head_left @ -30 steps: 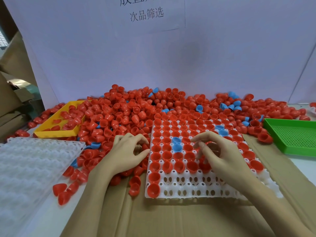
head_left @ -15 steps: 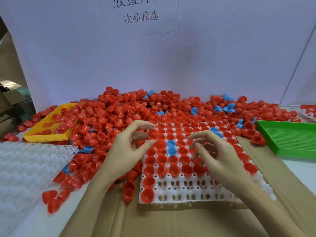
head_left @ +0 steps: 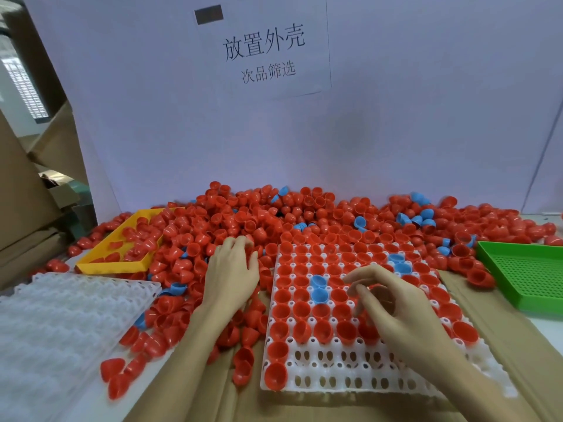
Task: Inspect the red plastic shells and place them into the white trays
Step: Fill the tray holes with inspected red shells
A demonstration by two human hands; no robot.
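Two white trays [head_left: 350, 382]; my left hand [head_left: 231, 269] has moved from the tray onto the red shells [head_left: 213, 226], fingers spread; my right hand [head_left: 393, 303] hovers, loosely curled.

One head-worn camera looks forward and down, close over the white tray [head_left: 350, 382].

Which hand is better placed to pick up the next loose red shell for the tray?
The left hand. It lies on the loose red shells piled left of the white tray, fingers spread over them. The right hand hovers over the tray's filled rows, away from the pile.
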